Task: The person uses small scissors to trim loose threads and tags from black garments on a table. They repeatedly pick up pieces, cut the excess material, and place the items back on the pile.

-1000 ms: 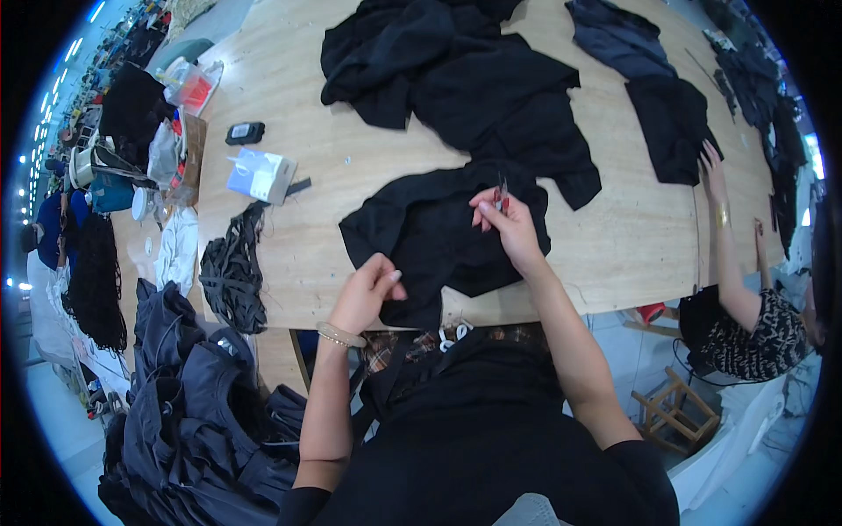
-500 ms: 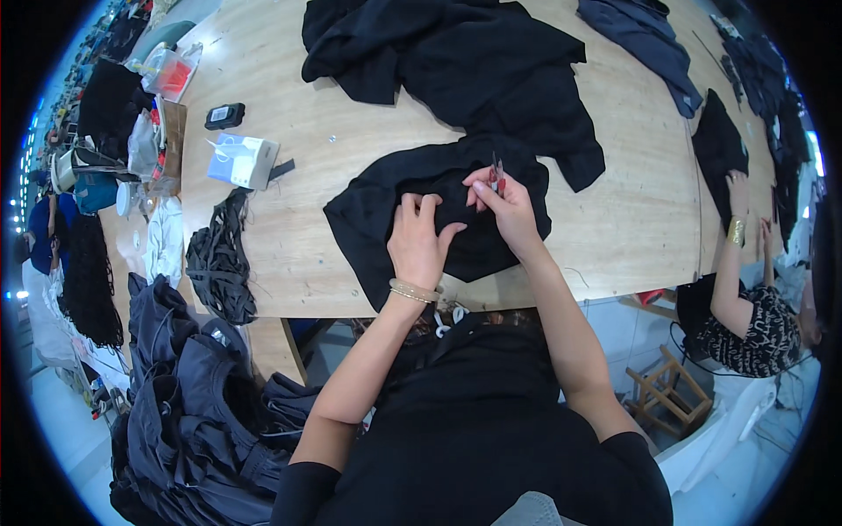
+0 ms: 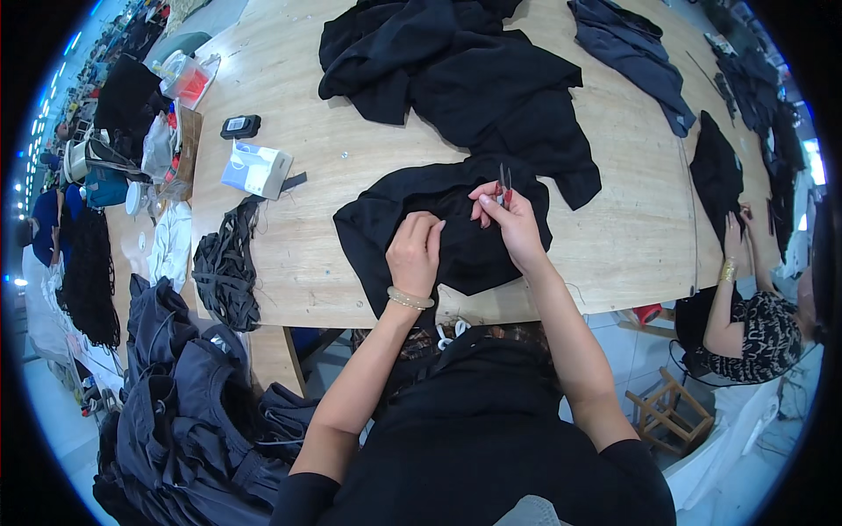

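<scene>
A black garment [image 3: 478,267] lies on the wooden table in front of me. My left hand [image 3: 414,256], with a pale bangle at the wrist, rests on its left part. Its fingers are bent and drawn together on the cloth, gripping a fold. My right hand [image 3: 516,230] is closed around small red-handled thread snips [image 3: 503,186], whose blades point away from me. That hand is held over the garment's right part, and its fingertips are pinched towards the left hand.
More black cloth [image 3: 456,79] lies beyond the garment. To the left are a tissue box [image 3: 254,169], a small black device [image 3: 240,127] and a bundle of dark strips [image 3: 226,267]. Dark garments [image 3: 193,403] are piled beside me. Another person [image 3: 750,329] handles black cloth at right.
My left hand's fingers have drawn together from a more spread pose, the thumb now beside the index finger. The right hand keeps the snips, tilted slightly differently. The view has shifted a little.
</scene>
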The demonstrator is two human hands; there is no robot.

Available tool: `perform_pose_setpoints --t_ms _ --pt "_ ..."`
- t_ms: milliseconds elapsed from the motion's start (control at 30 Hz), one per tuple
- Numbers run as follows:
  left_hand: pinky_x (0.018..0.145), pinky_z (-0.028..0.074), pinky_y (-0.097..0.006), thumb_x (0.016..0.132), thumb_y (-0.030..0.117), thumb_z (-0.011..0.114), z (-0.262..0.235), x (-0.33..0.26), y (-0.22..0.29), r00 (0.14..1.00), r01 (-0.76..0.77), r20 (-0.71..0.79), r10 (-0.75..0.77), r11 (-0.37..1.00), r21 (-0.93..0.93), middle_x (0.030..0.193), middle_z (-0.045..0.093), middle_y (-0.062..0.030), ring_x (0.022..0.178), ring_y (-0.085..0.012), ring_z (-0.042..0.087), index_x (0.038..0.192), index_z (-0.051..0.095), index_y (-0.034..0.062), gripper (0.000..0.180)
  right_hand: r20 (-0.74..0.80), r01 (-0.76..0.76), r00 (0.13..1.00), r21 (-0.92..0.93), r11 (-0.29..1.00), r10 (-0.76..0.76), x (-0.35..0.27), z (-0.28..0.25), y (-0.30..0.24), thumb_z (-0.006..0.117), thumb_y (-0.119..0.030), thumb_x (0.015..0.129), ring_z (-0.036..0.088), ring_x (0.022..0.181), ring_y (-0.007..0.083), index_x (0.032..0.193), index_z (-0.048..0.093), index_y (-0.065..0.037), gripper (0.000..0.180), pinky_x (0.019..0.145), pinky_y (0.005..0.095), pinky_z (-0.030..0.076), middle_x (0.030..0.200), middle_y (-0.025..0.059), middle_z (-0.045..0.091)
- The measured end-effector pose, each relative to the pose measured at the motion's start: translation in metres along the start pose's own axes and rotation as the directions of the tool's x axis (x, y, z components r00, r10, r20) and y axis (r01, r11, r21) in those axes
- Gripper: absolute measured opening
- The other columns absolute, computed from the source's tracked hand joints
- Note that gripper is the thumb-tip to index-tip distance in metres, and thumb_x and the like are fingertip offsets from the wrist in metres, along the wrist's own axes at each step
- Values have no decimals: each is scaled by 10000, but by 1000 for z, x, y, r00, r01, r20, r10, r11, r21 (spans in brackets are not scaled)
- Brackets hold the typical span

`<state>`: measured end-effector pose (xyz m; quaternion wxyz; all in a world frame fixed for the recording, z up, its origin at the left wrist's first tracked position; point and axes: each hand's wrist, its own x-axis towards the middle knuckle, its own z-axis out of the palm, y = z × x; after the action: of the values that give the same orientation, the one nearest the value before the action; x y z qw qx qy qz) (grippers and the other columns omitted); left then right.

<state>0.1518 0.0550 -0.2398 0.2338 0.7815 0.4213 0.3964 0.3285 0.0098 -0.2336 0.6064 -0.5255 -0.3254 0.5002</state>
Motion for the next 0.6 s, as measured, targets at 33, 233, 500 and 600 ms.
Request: perform_pose_setpoints --t_ms 33,233,500,600 --pt "623 510 -340 887 71 691 -3 -1 -2 998 60 10 -59 997 -44 850 665 -105 720 -265 657 894 666 20 57 -3 -19 1000 5 1000 19 -2 2 -7 544 -157 1019 494 672 40 1051 646 -24 171 636 192 399 787 -4 598" --pt "644 512 -300 945 80 647 -19 8 -8 973 198 141 -181 973 -117 861 717 -124 735 -209 689 942 654 -9 89 23 -252 967 -15 968 252 -12 7 -58 517 -308 1048 359 619 16 1068 605 -109 219 540 178 267 704 -60 426" --pt "594 528 -238 1014 113 562 -32 28 6 887 447 289 -361 829 -335 989 740 -97 775 -93 651 982 580 -16 135 48 123 992 -631 766 -119 -8 14 -74 788 -235 834 528 724 124 962 621 -25 298 683 276 439 771 25 571" --pt "568 526 -222 1034 119 525 -37 34 8 881 452 319 -349 819 -352 983 737 -101 775 -82 646 1005 557 -4 130 39 54 998 -582 812 -38 -7 26 -75 794 -213 825 526 704 133 973 630 -19 294 677 270 443 771 31 592"
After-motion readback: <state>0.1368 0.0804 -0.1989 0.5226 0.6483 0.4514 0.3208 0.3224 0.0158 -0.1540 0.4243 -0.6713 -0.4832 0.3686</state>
